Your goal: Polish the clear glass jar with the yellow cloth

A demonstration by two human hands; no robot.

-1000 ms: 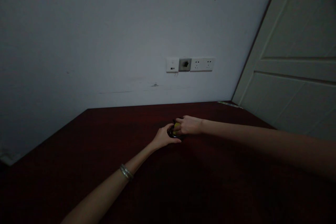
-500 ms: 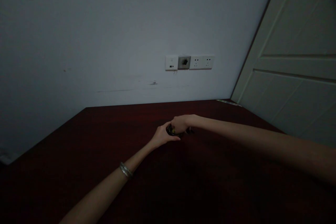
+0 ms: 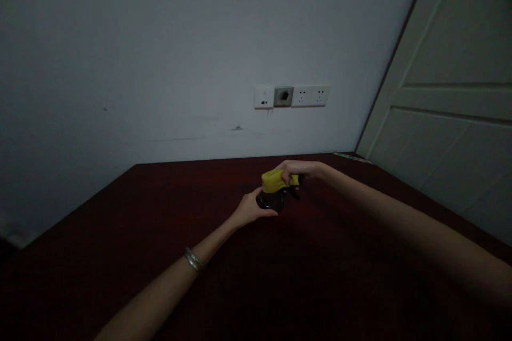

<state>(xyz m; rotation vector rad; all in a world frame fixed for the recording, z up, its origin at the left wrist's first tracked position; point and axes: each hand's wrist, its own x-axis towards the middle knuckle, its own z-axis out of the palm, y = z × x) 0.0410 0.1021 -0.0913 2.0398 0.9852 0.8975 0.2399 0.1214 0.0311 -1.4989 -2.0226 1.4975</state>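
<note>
Table [image 3: 100, 234]: dark red, it reaches back to the wall [image 3: 180, 64].
Bracelet [image 3: 194, 260]: silver, on the left wrist [image 3: 208, 244].
Left hand [image 3: 248, 210]: thumb and fingers make a wide curve and hold the side of a bowl [image 3: 271, 203].
Bowl: dark, shiny, at the middle of the table, partly covered from view.
Cloth [image 3: 272, 181]: yellow, just above the bowl; whether they touch, I cannot tell.
Right hand [image 3: 296, 169]: it pinches the cloth; a dark piece [image 3: 294, 192] is below, unclear.
Sockets [image 3: 296, 97]: white, on the wall.
Door [image 3: 452, 90]: pale, at far right.
</note>
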